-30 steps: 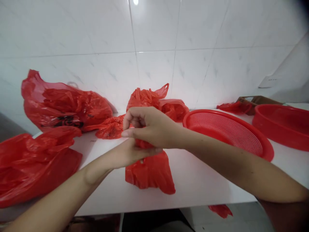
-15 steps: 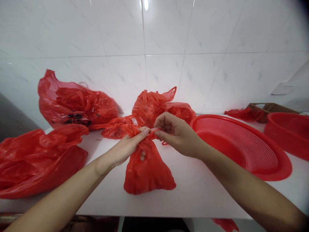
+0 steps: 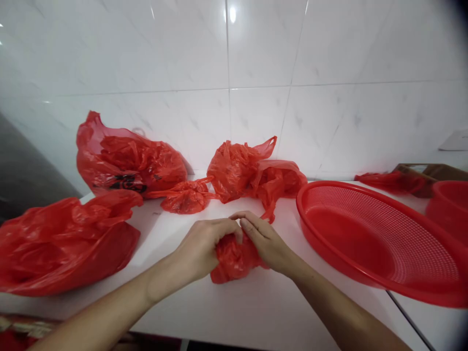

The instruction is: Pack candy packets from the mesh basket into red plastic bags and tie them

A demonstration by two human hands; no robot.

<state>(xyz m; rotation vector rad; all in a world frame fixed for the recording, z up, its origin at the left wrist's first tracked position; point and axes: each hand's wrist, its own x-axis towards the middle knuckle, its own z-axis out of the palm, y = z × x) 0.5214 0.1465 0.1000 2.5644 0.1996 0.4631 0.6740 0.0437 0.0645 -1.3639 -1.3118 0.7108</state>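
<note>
A small red plastic bag [image 3: 234,261] sits bunched up on the white table, between my two hands. My left hand [image 3: 206,243] wraps round its left side, the fingers curled over the top. From the right, my right hand [image 3: 268,243] presses against the bag, with its fingertips meeting those of the left. The hands hide the bag's upper part, and what is inside it does not show. Just behind lies a small knotted red bag [image 3: 186,197], beside a fuller red bag [image 3: 232,168] with a loop handle sticking up.
A wide red plastic colander [image 3: 347,239] stands on the right, with a red basin [image 3: 448,204] and a cardboard box [image 3: 435,173] beyond. Large red bags [image 3: 126,161] [image 3: 62,243] fill the left. A tiled wall [image 3: 263,48] closes off the back.
The bag was upright, with its twisted neck pinched between my fingers; now it is lower and squashed into a bundle. Both hands have moved down round it. The view has shifted slightly left.
</note>
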